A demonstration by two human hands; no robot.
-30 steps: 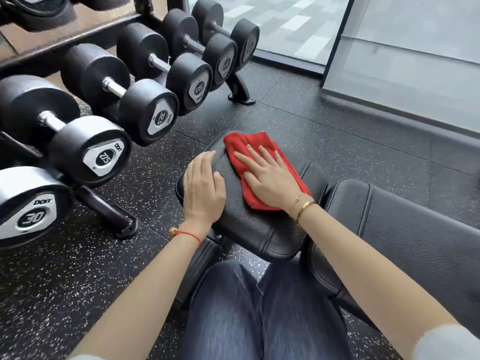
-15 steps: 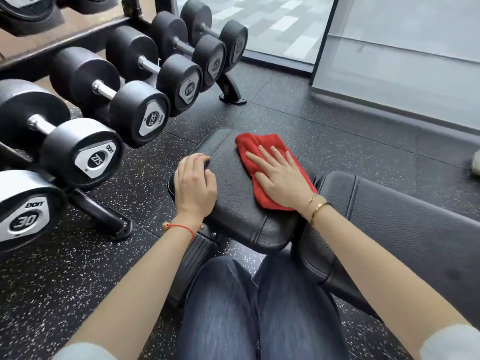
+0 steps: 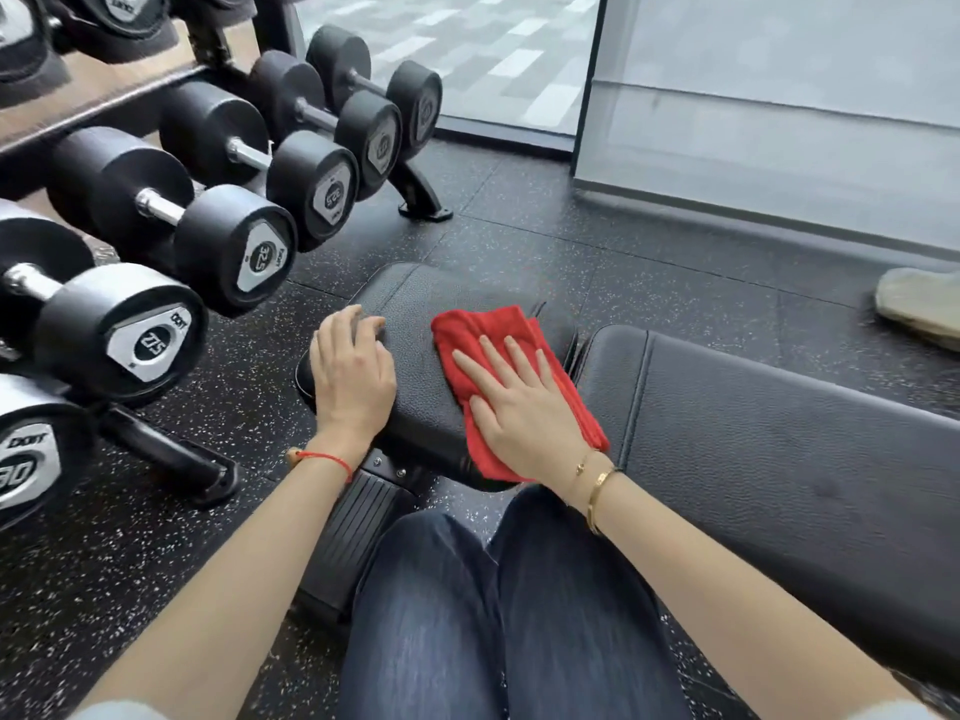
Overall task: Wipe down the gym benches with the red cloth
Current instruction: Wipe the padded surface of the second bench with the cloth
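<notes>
Since the earlier frame the red cloth (image 3: 511, 379) has slid back across the seat pad (image 3: 415, 324), from its far middle toward the near edge and the side next to the backrest pad (image 3: 769, 459).

Nearest the camera are the person's jeans-clad knees (image 3: 498, 615), close against the near edge of the bench. Just beyond, the right hand (image 3: 524, 407) lies flat on the cloth, fingers straight and spread, pressing it onto the seat pad; the cloth's near end hangs slightly over the near edge. The left hand (image 3: 353, 376) rests on the pad's left edge, fingers curved over the rim as if steadying it.

By my reading the wipe is in its early part: the cloth is working only this small seat pad, and the far strip of it lies bare beyond the cloth. The long backrest pad to the right looks untouched, and any other benches are out of view.

Farther off, the dumbbell rack (image 3: 208, 241) stands along the left on the speckled floor (image 3: 571, 241).
</notes>
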